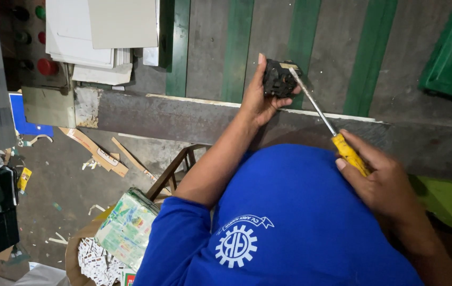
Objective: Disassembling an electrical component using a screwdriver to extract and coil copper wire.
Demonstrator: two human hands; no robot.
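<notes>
From the head view, your left hand (258, 100) is clenched around a small black boxy part (280, 78), blocky with a pale tab on top, held above the grey metal ledge (183, 119) at about twelve o'clock. Your right hand (379, 177) grips the yellow-handled screwdriver (324, 119); its long axis runs from four o'clock up to ten o'clock, tip touching the part.

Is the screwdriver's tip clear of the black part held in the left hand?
No: the screwdriver, held in the right hand, has its tip against the black part gripped by the left hand.
</notes>
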